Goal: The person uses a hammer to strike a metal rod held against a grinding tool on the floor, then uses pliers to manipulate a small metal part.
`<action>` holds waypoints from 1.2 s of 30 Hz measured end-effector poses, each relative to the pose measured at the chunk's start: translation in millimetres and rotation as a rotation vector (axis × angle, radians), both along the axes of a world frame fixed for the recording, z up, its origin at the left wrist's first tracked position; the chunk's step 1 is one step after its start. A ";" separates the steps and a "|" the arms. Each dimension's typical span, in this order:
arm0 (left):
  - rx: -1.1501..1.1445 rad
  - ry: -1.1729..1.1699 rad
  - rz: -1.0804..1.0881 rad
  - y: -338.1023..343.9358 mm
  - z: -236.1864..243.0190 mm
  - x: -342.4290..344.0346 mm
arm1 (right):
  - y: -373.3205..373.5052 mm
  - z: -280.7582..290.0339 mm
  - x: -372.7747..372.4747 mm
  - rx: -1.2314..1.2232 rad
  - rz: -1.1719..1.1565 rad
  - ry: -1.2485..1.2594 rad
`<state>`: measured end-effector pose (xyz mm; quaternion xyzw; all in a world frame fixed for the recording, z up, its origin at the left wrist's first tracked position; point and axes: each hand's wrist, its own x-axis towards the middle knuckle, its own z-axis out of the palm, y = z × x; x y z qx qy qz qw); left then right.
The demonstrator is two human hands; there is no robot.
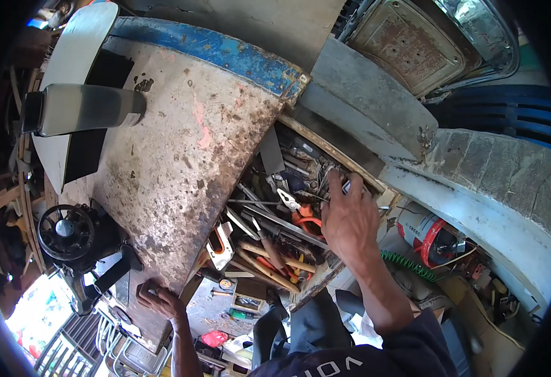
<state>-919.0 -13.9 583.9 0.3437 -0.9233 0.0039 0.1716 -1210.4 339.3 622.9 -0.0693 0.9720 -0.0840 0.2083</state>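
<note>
An open drawer (330, 278) full of hand tools juts out from under the worn table. My right hand (352, 220) reaches into its far right part, fingers apart and pointing down among small metal pieces. A bit of something shiny shows between those fingers; what it is I cannot make out. Just left of that hand lie pliers (294, 206) with orange-red handles. Nearer are wooden-handled tools (269, 246) and a white-and-orange tool (220, 246), perhaps a saw handle. My left hand (159, 299) rests on the table's near edge, its fingers loosely bent and holding nothing visible.
On the stained table (168, 169) stand a black cast machine with a handwheel (66, 229) and a grey bottle (90, 110). A concrete ledge (363, 94) runs beyond the drawer. To the right are a red-and-white canister (421, 234) and a green coiled hose (407, 265).
</note>
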 end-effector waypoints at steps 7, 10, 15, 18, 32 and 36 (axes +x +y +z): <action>0.012 0.003 -0.021 -1.1 2.0 1.2 | -15.3 2.4 39.8 -0.075 0.004 -0.228; -0.005 -0.005 -0.010 -1.1 0.3 4.4 | -21.0 3.3 57.0 -0.100 -0.123 -0.179; -0.015 -0.011 -0.042 -4.1 -0.7 3.6 | -58.8 20.4 89.8 -0.601 -0.160 0.036; 0.021 -0.020 -0.019 -1.7 2.1 2.4 | -94.4 29.3 93.2 -0.708 -0.139 0.046; 0.014 -0.034 -0.031 -4.3 0.2 6.1 | -8.1 -25.9 47.6 -0.004 -0.129 0.001; -0.002 -0.053 -0.048 -5.6 0.1 7.6 | -17.3 -3.6 61.8 -0.210 -0.086 0.192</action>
